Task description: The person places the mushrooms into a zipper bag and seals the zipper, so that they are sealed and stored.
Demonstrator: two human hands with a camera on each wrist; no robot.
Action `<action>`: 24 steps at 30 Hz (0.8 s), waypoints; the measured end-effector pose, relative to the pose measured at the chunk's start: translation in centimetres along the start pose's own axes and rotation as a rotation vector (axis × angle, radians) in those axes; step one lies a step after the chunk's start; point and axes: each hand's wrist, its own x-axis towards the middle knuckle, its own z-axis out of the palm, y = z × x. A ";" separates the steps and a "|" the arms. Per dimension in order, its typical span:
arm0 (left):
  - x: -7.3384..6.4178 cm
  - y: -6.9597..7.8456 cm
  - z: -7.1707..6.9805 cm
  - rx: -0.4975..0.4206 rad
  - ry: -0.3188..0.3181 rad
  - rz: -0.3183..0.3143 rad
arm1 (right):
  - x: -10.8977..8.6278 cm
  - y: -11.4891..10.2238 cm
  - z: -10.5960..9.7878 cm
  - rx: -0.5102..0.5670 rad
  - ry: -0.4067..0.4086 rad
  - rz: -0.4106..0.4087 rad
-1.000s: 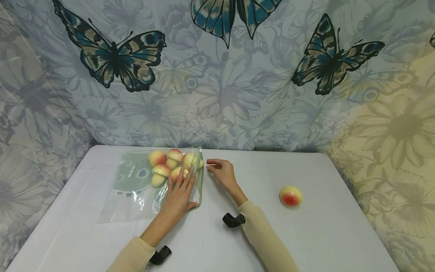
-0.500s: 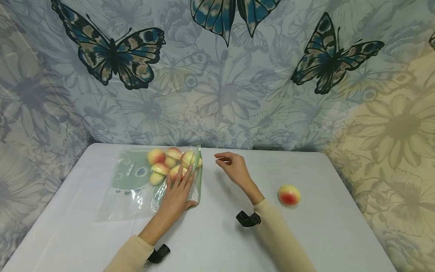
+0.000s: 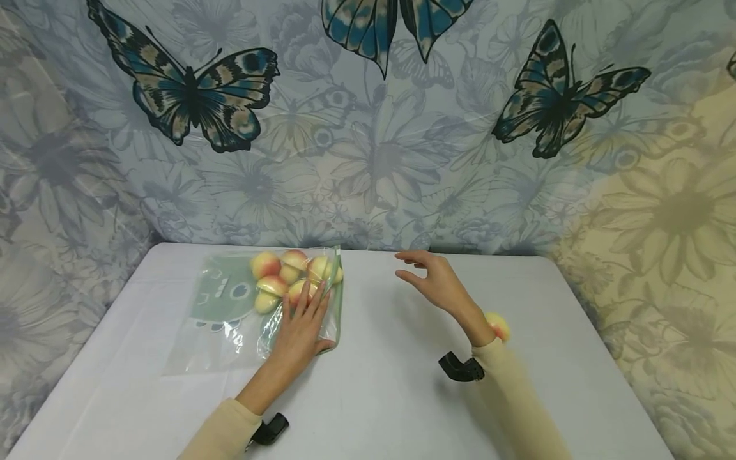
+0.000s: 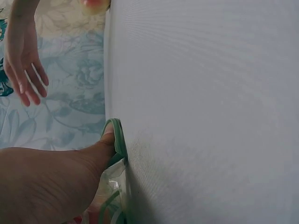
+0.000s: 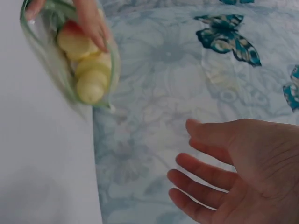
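Observation:
A clear zip bag (image 3: 230, 348) with a green rim and a printed green face lies at the left of the table, holding several yellow-and-red peaches (image 3: 266, 265). My left hand (image 3: 299, 329) rests on the bag near its mouth, fingers straight and spread over the plastic. In the left wrist view its thumb (image 4: 100, 151) sits inside the green rim, and the right wrist view shows the mouth gaping. My right hand (image 3: 439, 281) hovers over the table, holding nothing, fingers apart from the thumb. One loose peach (image 3: 498, 326) lies at the right, partly hidden behind my right forearm.
A white cloth covers the table (image 3: 379, 409). Behind it hangs a floral backdrop (image 3: 379, 166) with large butterflies. Black cameras sit at both wrists, the left wrist camera (image 3: 270, 429) and the right wrist camera (image 3: 460, 367).
My right hand has moved from beside the bag's mouth to the right, its fingers parting from the thumb. Its forearm now overlaps the loose peach. My left hand and the bag stay put.

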 end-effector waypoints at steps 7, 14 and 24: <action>0.0 -0.1 0.1 -0.007 0.005 0.007 | -1.6 2.3 -2.5 -0.053 0.009 0.057; 0.0 0.0 -0.1 -0.019 -0.001 0.003 | -3.2 4.3 -4.1 -0.094 0.021 0.068; 0.0 0.0 0.0 -0.035 0.006 0.001 | -6.1 7.4 -5.9 -0.102 0.126 0.003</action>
